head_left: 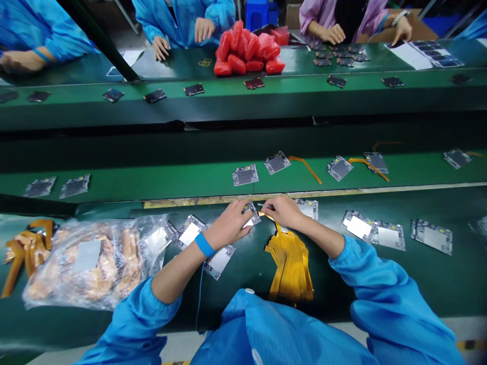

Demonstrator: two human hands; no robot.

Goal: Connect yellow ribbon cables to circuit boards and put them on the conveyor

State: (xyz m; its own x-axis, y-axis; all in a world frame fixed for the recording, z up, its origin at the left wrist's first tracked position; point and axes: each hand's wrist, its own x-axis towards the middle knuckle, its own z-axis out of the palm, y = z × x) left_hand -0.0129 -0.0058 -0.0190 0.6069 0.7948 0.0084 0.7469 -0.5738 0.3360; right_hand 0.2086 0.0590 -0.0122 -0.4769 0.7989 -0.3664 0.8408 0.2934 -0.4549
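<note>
My left hand [233, 223], wearing a blue wrist strap [205, 245], is closed on the edge of a small circuit board [250, 215]. At the board's right end my right hand [284, 211] pinches an orange flex cable [269, 218] close to the board. A small pale tip shows by those fingers; what it belongs to I cannot make out. Whether the cable is joined to the board is hidden. Just below my right hand lies a fanned pile of flex cables [291, 263]. Another circuit board [219, 261] rests under my left wrist, and one more [307, 209] lies behind my right hand.
Left of me sit a clear plastic bag [87, 263] of copper-coloured parts and loose orange cables [28, 243]. More circuit boards [431, 235] lie to the right. A green belt [171, 180] ahead carries boards, some with cables. Co-workers [182, 30] sit opposite, near red bundles [247, 50].
</note>
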